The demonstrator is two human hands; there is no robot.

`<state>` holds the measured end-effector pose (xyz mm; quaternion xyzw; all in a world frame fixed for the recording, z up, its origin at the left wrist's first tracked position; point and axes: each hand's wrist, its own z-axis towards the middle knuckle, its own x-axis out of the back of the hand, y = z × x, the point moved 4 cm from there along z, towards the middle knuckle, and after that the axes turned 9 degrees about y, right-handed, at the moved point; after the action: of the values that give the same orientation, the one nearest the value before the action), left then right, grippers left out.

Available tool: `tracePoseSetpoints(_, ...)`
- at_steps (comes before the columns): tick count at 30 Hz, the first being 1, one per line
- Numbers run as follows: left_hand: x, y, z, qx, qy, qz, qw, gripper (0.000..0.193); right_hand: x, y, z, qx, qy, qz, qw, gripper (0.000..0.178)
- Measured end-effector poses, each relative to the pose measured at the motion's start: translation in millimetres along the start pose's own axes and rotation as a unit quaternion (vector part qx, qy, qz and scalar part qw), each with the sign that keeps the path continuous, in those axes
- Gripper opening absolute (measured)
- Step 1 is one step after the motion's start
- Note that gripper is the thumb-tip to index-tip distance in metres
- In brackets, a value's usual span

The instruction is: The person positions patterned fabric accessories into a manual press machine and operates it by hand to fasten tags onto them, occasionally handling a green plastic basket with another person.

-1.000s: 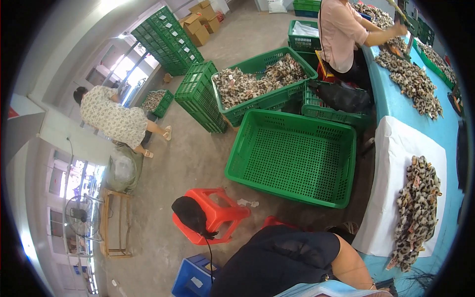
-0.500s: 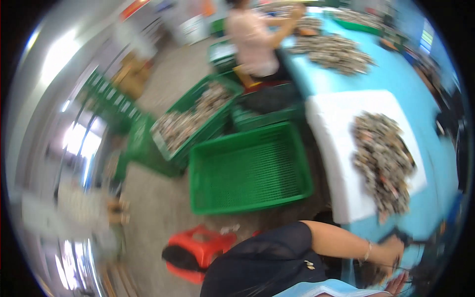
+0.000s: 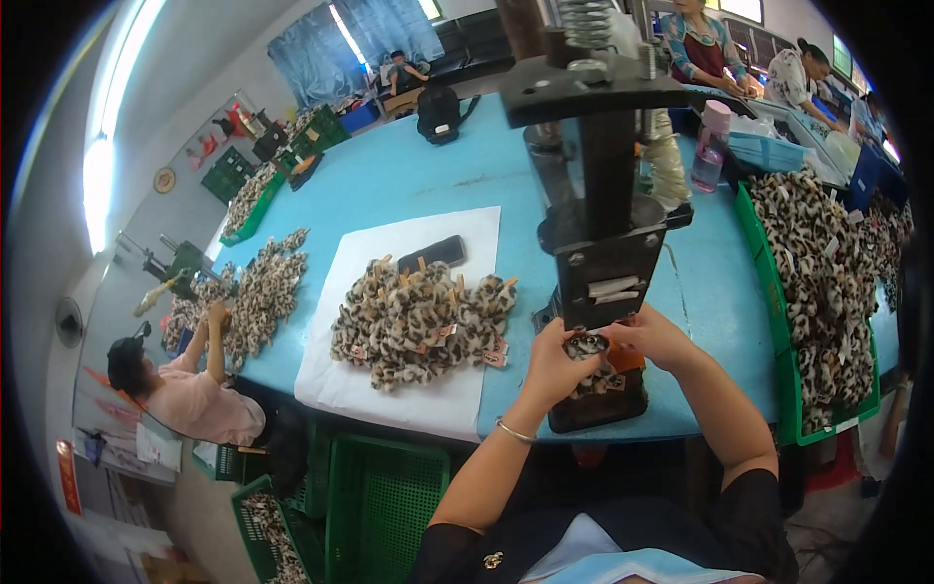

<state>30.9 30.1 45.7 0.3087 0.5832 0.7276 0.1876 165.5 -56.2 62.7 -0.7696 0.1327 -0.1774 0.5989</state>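
Under the head of a dark metal press [image 3: 608, 258], a small spotted plush toy [image 3: 589, 345] with dark eyes sits between my hands. My left hand [image 3: 556, 368], a bracelet on its wrist, is closed on the toy's near left side. My right hand [image 3: 654, 337] is closed at the toy's right side, its thumb toward the eyes. Part of the fingers of both hands is hidden behind the press head. Below the hands is the dark press base [image 3: 598, 413], with an orange part [image 3: 626, 358] beside the toy.
Left of the press, spotted plush pieces [image 3: 413, 326] and a phone [image 3: 433, 253] lie on a white sheet [image 3: 326, 375]. A full green crate [image 3: 778, 336] stands at right; another green crate [image 3: 384, 506] is below the table [image 3: 399, 200]. A seated person [image 3: 199, 399] works at left.
My view has swung from the left side toward the press. Both hands now show at the plush toy under it; before, one arm reached to the right edge, blurred.
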Motion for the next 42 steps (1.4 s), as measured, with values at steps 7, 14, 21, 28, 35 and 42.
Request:
tracePoseSetpoints(7, 10.2, -1.2, -4.7, 0.001, -0.001, -0.042, 0.999, 0.026, -17.2, 11.5, 10.0, 0.141, 0.072, 0.065, 0.985, 0.016)
tracePoseSetpoints(14, 15.5, -13.4, 0.3, -0.035, 0.014, 0.024, 0.999, 0.033, 49.0, -163.7, -10.4, 0.506, 0.376, 0.104, 0.769, 0.031)
tracePoseSetpoints(21, -6.4, -8.5, 5.9, -0.108, 0.046, 0.025, 0.993, 0.034, 108.2, -296.7, 100.8, 0.318, 0.281, 0.211, 0.881, 0.040)
tracePoseSetpoints(28, 14.8, -11.0, 12.7, -0.172, 0.078, 0.058, 0.980, 0.034, 46.7, -178.9, -104.4, 0.675, 0.086, 0.185, 0.709, 0.024)
tracePoseSetpoints(35, 6.5, -18.2, 6.5, -0.103, 0.019, 0.037, 0.994, 0.040, 63.3, -266.7, 7.8, 0.442, 0.258, 0.128, 0.850, 0.039)
tracePoseSetpoints(42, 43.1, -28.3, -3.3, -0.052, 0.118, 0.163, 0.978, 0.041, 84.5, -51.0, 2.6, 0.361, 0.350, 0.129, 0.855, 0.023)
